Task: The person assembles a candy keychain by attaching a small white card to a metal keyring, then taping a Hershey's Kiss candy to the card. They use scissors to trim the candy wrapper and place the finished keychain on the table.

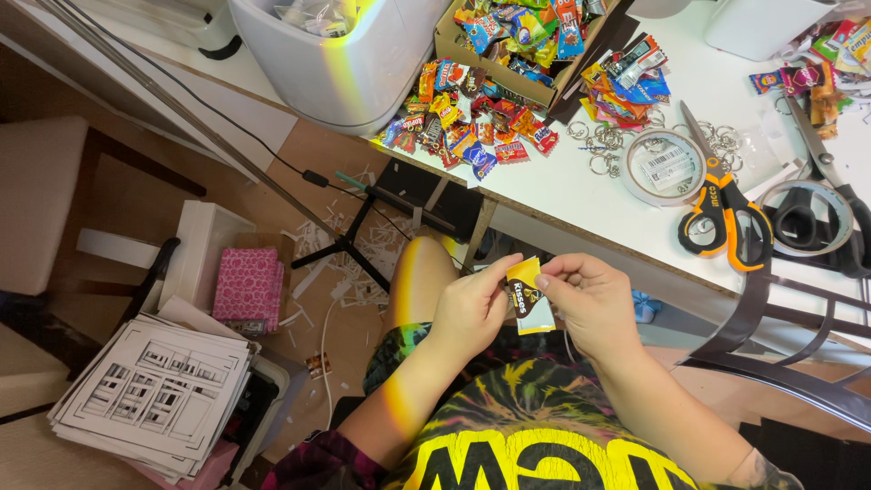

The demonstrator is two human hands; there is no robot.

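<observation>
I sit in a home craft corner; my white worktable (581,213) carries heaped bright sweet wrappers (463,127), orange-handled scissors (721,213), tape rolls (664,168), metal key rings (603,138); paper scraps (349,263) litter the brown floor (290,172).

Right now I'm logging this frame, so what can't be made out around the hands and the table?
- Wrapper, head view: the fingers of the left hand and right hand cover its edges.
- Candy box: cut off by the top edge.
- Black scissors: handles run off the right edge.
- White bin: its top is cropped.
- Key rings: too small to count.
</observation>
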